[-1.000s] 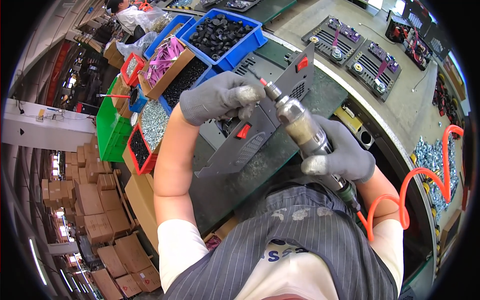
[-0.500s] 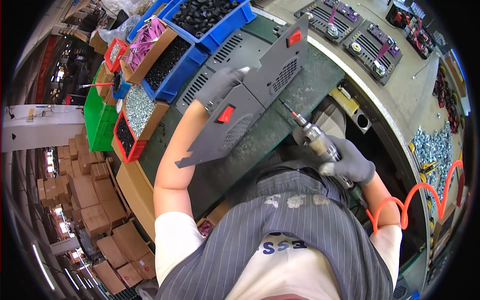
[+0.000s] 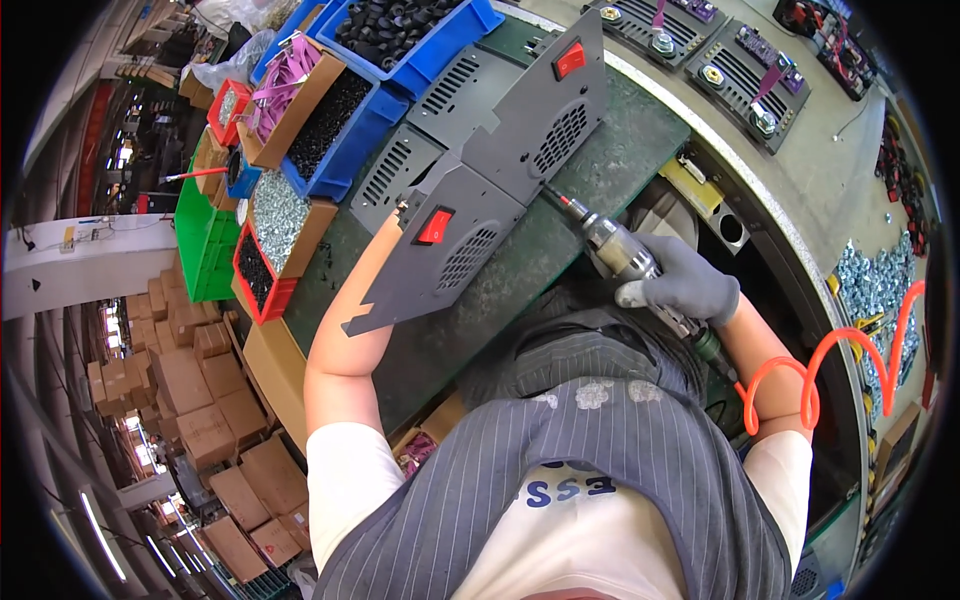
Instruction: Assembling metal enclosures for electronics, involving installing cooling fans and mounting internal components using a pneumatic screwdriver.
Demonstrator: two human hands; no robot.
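Note:
My right hand (image 3: 690, 280), in a grey glove, is closed around a power screwdriver (image 3: 622, 250). The bit points up and left, its tip close to the lower edge of the upright metal panels. Each upright panel, the nearer panel (image 3: 490, 215) and the farther panel (image 3: 575, 95), is dark grey with a red rocker switch and a honeycomb vent. They stand side by side on the green work surface, with slotted flat plates (image 3: 455, 95) behind them. My left forearm (image 3: 350, 320) reaches behind the nearer panel, which hides the left hand and its fingers.
Blue bins (image 3: 395, 60) of black parts stand at the back left, beside a cardboard box (image 3: 290, 110) of purple ribbons and trays of screws. A red coiled hose (image 3: 845, 335) hangs at the right. Plates with circuit boards (image 3: 750, 85) lie at the far right.
My left hand, seen before above the nearer panel, has dropped behind it. The panels have shifted slightly left, and the screwdriver has moved left and up toward them.

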